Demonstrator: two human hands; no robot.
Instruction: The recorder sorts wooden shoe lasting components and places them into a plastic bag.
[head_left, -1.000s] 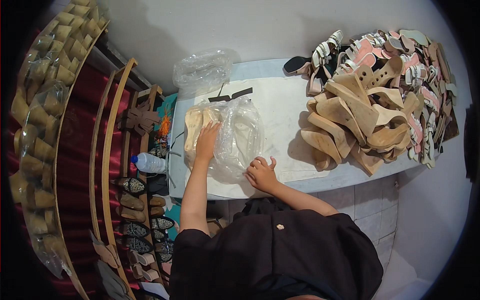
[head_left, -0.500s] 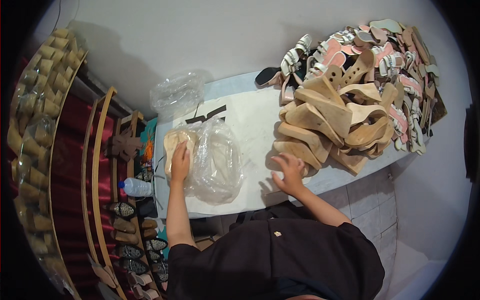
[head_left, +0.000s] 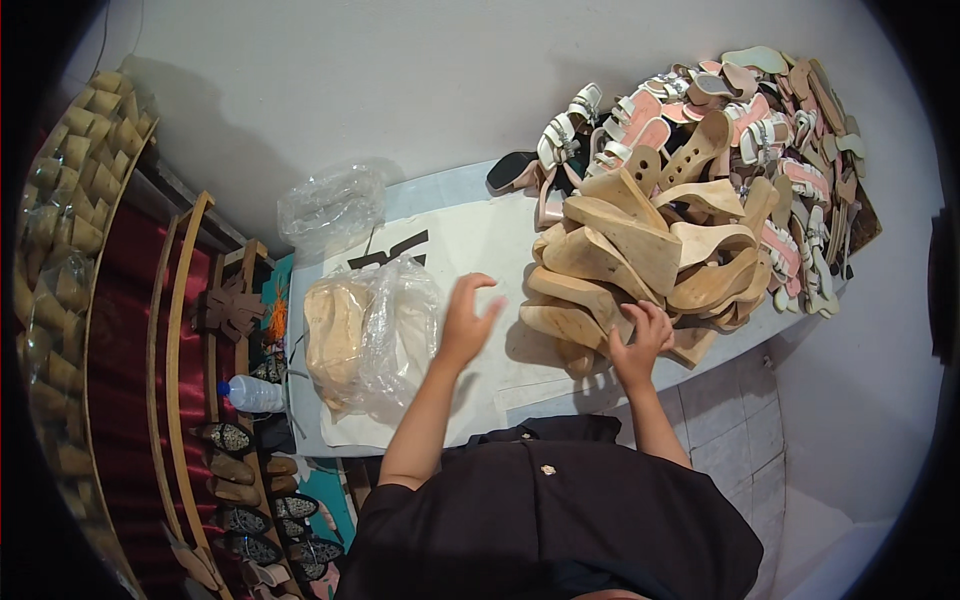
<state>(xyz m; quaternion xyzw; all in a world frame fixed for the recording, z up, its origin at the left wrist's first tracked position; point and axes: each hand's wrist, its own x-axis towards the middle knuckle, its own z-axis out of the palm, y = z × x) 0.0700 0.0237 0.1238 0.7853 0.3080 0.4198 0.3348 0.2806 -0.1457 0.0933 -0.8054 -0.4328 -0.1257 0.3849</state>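
My right hand (head_left: 643, 345) reaches the near side of a heap of bare wooden wedge soles (head_left: 640, 235). Its fingers curl around the heel end of the lowest wooden sole (head_left: 565, 322); the exact contact is partly hidden. In the middle of the table my left hand (head_left: 468, 320) is raised, thumb and fingers apart, holding nothing. Just left of it lies a clear plastic bag (head_left: 405, 335), crumpled. Pale wooden soles (head_left: 333, 335) rest at the bag's left side, seemingly partly inside it.
Strappy white and pink heeled sandals (head_left: 760, 140) pile up behind the wooden soles. Another clear bag (head_left: 330, 210) lies at the table's far left corner. Left of the white table (head_left: 490, 385) stand a water bottle (head_left: 254, 395), a wooden rack (head_left: 180, 400) with shoes, and bagged wooden heels (head_left: 85, 200).
My left hand has left the wooden sole at the bag and moved right, opening. My right hand has moved right onto the heap's near wooden sole. The view has shifted slightly.
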